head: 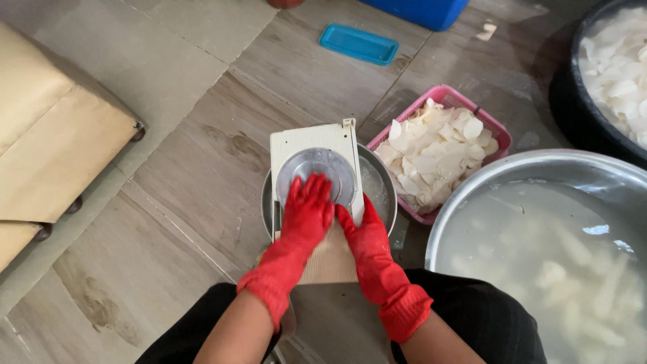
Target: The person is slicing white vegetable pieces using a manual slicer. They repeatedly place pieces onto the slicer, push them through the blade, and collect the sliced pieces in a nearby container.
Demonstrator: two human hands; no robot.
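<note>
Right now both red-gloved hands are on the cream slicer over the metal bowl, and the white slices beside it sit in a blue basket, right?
Not quite. The head view shows the basket holding the white slices is pink, not blue. The rest holds: left hand and right hand on the cream slicer over the metal bowl.

Quick count of what's on the floor here. Two hands, a left hand and a right hand, so two red rubber gloves, one on each. One cream slicer board with one round metal blade disc set in it. One small metal bowl under that. One big metal basin of cloudy water with pale pieces sunk in it, too murky to count. One pink basket and one black tub, each heaped with white slices, way too many to count. One blue lid, one blue bin, and one tan padded seat.
</note>
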